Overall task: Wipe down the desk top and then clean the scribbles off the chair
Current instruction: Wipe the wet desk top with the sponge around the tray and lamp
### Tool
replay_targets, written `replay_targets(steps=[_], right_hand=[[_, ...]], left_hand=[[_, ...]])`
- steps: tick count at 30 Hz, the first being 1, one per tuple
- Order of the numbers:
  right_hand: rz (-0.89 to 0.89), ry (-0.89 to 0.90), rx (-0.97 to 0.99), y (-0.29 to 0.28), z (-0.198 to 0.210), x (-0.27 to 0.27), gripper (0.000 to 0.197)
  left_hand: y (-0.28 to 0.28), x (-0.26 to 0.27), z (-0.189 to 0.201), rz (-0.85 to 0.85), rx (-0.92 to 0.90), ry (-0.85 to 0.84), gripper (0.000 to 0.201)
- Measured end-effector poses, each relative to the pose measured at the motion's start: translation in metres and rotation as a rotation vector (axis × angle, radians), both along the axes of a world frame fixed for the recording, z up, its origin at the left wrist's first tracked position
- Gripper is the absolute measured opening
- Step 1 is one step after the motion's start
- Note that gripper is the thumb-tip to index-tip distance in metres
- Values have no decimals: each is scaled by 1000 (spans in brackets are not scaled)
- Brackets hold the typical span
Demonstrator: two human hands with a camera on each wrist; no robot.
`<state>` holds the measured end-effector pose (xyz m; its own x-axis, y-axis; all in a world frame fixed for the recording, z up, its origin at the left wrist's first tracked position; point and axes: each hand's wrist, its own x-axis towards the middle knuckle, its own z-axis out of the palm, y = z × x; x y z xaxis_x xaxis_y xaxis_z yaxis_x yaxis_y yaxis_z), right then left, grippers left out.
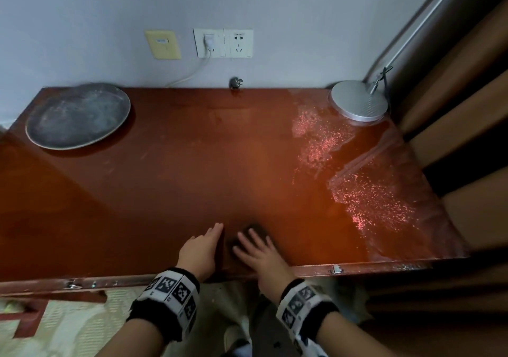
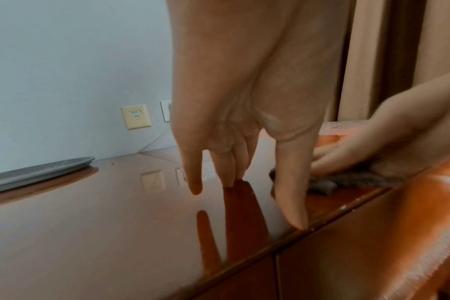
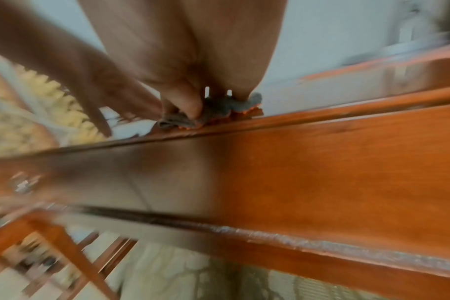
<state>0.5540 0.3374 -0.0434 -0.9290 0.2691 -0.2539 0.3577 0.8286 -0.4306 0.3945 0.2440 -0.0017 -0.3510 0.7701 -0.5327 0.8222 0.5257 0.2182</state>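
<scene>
The tabletop (image 1: pixel 192 164) stands against the wall (image 1: pixel 82 13). A round tray (image 1: pixel 78 116) lies at its rear left corner. A lamp base (image 1: pixel 358 100) stands at the rear right corner, beside the curtain (image 1: pixel 467 109). A loose plug (image 1: pixel 236 83) rests at the middle of the rear edge. Above it on the wall sit the sockets (image 1: pixel 223 43), one with a cord plugged in. At the front edge, near centre, the right hand (image 1: pixel 258 252) lies flat on a cloth (image 1: pixel 257 230), with the left hand (image 1: pixel 202 249) just beside it to the left, fingertips on the tabletop. A chair (image 1: pixel 30 312) stands below the front left.
</scene>
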Motion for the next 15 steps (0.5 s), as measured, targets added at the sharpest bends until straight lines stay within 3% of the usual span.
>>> replay_targets(steps=[6,10,12,15], right_hand=[[159,-18,-53,23,-8,18,69],[-107,-93,-31,67,7,47,80],[-259,-125,-9,90,16,52,92],[-366,-129,35,101,16,33,92]], left_hand=[[10,-9,1,-32,-55,78,72],[27,-18,8,-8,-104,67,64],[38,-21,10,-8,-109,64,51],[56,-20,14,22,-93,67,28]])
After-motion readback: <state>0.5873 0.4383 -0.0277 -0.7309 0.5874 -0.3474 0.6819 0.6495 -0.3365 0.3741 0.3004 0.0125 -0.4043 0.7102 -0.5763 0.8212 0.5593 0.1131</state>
